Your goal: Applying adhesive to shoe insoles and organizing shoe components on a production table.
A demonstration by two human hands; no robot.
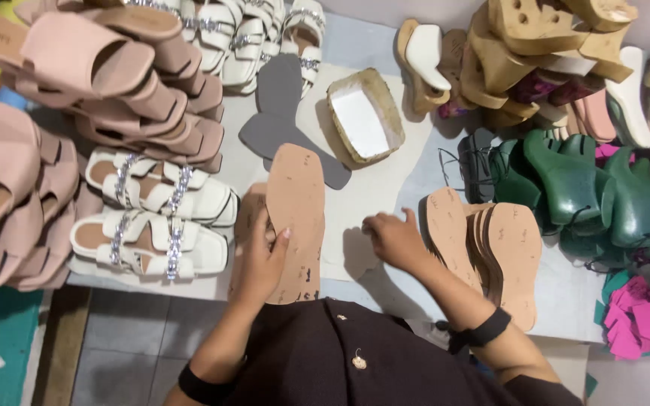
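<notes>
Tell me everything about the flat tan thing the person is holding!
The insole is a flat, tan, cork-like board with a squared toe pointing away from the person and dark specks near its heel. It lies tilted over the table. The left hand holds its left edge, thumb on top. The right hand rests apart from it.

matt tan fibreboard insole (296,218), glossy green plastic lasts (573,184)

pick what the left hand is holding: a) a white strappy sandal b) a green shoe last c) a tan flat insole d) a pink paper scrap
c: the left hand grips a tan flat insole, standing on end over the table.
</notes>
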